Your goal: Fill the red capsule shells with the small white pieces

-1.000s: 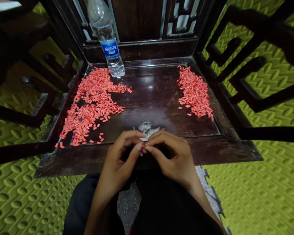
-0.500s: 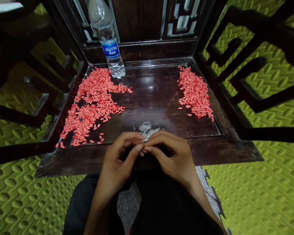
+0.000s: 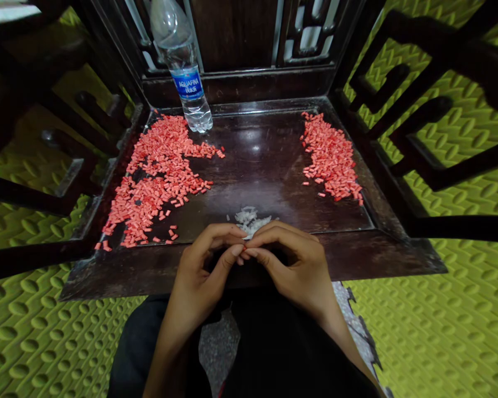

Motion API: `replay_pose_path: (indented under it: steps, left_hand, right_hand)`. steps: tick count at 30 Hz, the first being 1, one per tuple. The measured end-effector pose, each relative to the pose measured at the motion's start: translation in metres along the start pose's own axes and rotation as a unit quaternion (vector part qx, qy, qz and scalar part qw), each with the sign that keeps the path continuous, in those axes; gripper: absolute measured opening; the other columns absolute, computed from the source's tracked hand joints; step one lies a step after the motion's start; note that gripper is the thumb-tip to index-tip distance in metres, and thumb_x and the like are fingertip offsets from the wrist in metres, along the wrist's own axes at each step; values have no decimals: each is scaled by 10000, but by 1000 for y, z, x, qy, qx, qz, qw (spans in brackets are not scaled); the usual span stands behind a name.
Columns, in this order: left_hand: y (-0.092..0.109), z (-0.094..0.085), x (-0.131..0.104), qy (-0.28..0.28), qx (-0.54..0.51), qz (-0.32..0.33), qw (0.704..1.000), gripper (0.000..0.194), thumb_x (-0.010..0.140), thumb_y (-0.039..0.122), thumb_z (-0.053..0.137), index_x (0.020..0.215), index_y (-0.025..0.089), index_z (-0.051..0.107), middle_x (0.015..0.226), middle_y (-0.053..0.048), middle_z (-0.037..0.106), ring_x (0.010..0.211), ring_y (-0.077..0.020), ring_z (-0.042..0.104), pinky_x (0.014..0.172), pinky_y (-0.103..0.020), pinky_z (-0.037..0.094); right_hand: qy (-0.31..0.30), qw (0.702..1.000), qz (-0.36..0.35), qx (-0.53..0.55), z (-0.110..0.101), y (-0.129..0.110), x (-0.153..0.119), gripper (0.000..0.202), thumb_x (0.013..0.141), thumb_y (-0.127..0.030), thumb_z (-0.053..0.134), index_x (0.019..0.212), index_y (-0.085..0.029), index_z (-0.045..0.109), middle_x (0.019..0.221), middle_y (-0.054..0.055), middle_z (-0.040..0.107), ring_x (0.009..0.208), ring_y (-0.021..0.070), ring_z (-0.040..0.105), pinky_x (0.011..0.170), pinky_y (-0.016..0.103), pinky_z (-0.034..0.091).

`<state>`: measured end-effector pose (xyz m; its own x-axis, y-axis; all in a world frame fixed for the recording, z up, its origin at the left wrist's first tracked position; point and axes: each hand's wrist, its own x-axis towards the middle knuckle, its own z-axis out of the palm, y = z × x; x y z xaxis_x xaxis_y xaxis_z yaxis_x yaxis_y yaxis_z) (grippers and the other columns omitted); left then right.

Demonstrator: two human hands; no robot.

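Note:
My left hand [image 3: 209,257] and my right hand [image 3: 288,254] meet at the front edge of the chair seat, fingertips touching. Between their pinched thumbs and forefingers a speck of a small red piece [image 3: 244,249] shows; the fingers cover most of it. Just beyond the fingertips lies a little heap of whitish slivers [image 3: 251,221]. A wide spread of short red tube-like pieces [image 3: 149,188] covers the left of the seat, and a smaller pile of similar red pieces [image 3: 330,157] lies on the right.
A clear plastic water bottle [image 3: 186,83] with a blue label stands at the back left, beside the red pieces. Dark wooden armrests [image 3: 423,138] with openwork flank the dark wooden seat [image 3: 257,166]. Yellow-green textured mats [image 3: 440,326] cover the floor.
Hardly anything differs. Both hands keep the same pinch at the same place, and a little more red shows between the fingertips. The piles and the bottle stay where they were.

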<state>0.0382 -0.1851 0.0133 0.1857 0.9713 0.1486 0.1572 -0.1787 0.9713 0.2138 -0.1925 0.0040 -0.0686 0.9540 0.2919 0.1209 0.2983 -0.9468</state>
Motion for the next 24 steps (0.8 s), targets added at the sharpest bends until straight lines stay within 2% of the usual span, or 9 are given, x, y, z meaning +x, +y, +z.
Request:
replay_pose_path:
  steps: [8, 13, 17, 24]
  left_hand:
    - [1, 0, 0, 2, -2, -16, 1000, 116, 1012, 164, 716, 1085, 253, 725, 862, 38, 788, 741, -98, 750, 749, -189, 588]
    - [1, 2, 1, 23, -7, -32, 999, 112, 1003, 188, 742, 1090, 251, 713, 809, 52, 780, 716, -99, 745, 744, -192, 569]
    - [0, 1, 1, 17, -2, -29, 999, 108, 1003, 190, 739, 1093, 247, 717, 804, 48, 787, 712, -106, 747, 742, -204, 566]
    - [1, 2, 0, 30, -5, -47, 998, 91, 994, 236, 758, 1075, 227, 715, 768, 26, 787, 697, -145, 768, 755, -257, 602]
  right_hand:
    - [1, 1000, -10, -5, 0, 1, 0, 166, 988, -106, 741, 897, -232, 799, 857, 1, 778, 814, 158, 732, 766, 311, 577]
    - [13, 1000, 7, -2, 0, 1, 0, 143, 973, -108, 768, 905, -228, 808, 873, -1, 789, 819, 146, 731, 756, 287, 565]
    - [21, 1000, 14, -1, 0, 1, -1, 142, 967, -115, 773, 914, -236, 823, 878, 5, 797, 817, 158, 742, 756, 296, 576]
    - [17, 1000, 11, -2, 0, 0, -1, 149, 964, -119, 775, 921, -250, 833, 869, 0, 794, 810, 159, 742, 766, 304, 586]
